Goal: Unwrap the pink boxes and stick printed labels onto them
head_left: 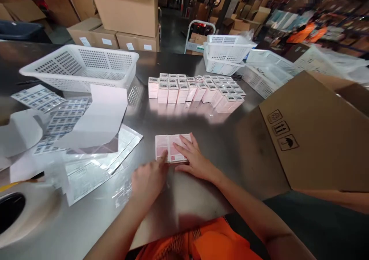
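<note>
Many pink boxes (196, 91) stand grouped on surface (219, 137). Left hand (148, 179) and right hand (193, 156), both flat and unclenched, press small flat stack (167, 144); label sheets (57, 118) unused.

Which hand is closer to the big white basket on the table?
Left. The left hand touches the near edge of the flat pink boxes, on the side of the white basket. The right hand lies on those boxes, farther from the basket.

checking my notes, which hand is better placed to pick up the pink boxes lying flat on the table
Right, probably. The right hand already lies flat on top of the pink boxes, while the left hand only touches their near edge with its fingertips.
</note>
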`<state>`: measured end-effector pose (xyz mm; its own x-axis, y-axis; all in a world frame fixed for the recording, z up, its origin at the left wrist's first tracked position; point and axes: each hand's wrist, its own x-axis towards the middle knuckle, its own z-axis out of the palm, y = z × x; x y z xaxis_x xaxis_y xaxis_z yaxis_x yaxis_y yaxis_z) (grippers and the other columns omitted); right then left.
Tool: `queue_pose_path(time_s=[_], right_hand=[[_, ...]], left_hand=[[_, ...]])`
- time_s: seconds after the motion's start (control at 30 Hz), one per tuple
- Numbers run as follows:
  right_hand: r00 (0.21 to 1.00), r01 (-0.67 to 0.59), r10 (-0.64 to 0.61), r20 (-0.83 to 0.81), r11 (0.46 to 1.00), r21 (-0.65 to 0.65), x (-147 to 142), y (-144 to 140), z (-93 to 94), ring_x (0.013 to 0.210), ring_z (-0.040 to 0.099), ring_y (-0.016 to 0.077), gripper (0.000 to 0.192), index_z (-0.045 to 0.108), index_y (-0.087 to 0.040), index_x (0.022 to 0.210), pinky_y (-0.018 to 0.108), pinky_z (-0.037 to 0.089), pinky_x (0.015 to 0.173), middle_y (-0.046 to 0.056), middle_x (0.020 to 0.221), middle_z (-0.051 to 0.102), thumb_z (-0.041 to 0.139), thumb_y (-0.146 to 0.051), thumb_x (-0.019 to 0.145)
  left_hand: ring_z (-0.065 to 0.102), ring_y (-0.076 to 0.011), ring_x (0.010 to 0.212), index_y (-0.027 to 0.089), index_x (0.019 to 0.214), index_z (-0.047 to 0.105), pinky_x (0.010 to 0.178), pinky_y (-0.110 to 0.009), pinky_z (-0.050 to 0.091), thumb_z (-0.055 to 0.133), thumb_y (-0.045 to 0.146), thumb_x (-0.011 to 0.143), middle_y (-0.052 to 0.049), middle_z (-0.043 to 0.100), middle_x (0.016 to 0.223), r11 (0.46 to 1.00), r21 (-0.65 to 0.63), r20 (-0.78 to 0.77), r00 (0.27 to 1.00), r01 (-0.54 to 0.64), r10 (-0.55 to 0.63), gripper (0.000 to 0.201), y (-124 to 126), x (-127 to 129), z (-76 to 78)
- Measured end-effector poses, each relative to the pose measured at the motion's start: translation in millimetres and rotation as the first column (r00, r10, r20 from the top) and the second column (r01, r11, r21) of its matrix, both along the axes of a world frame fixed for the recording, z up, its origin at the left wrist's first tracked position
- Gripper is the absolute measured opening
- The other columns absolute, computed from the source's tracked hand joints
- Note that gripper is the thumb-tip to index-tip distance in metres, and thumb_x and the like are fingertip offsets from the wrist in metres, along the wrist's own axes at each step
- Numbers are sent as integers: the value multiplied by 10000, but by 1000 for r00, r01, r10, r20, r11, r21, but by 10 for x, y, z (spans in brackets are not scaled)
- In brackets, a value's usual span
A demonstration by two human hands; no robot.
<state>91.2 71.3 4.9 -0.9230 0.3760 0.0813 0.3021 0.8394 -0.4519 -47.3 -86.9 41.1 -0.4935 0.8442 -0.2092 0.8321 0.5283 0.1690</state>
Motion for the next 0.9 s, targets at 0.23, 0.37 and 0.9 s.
queue_pose_path(time_s=[0.23, 0.37, 0.9], right_hand=[[723, 691, -638, -264, 663, 287, 41, 1320, 530, 1503, 77, 392, 716, 309, -159, 1538, 647, 180, 1137, 167, 1625, 225, 559, -402, 913], [734, 679, -643, -219, 685, 266, 155, 1864, 643, 1507, 103, 368, 532, 508, -144, 1389, 671, 122, 1121, 170, 1598, 305, 476, -105, 859], [604, 41, -602, -523, 678, -734, -279, -227, 172, 954, 676, 215, 384, 551, -275, 1158, 417, 599, 791, 58, 1093, 672, 323, -547, 1013]], left_hand=[[655, -253, 638, 297, 1388, 571, 539, -281, 378, 604, 606, 800, -20, 658, 623, 988, 149, 236, 972, -47, 11, 665, -208, -329, 176], [543, -176, 521, 266, 1114, 748, 502, -251, 343, 680, 536, 756, 29, 544, 539, 963, 251, 477, 878, -101, -33, 454, -323, -480, 253], [685, -309, 1007, 183, 1280, 658, 865, -407, 541, 754, 516, 745, -127, 737, 1098, 829, 409, 873, 429, -382, -233, 637, -114, -104, 24]])
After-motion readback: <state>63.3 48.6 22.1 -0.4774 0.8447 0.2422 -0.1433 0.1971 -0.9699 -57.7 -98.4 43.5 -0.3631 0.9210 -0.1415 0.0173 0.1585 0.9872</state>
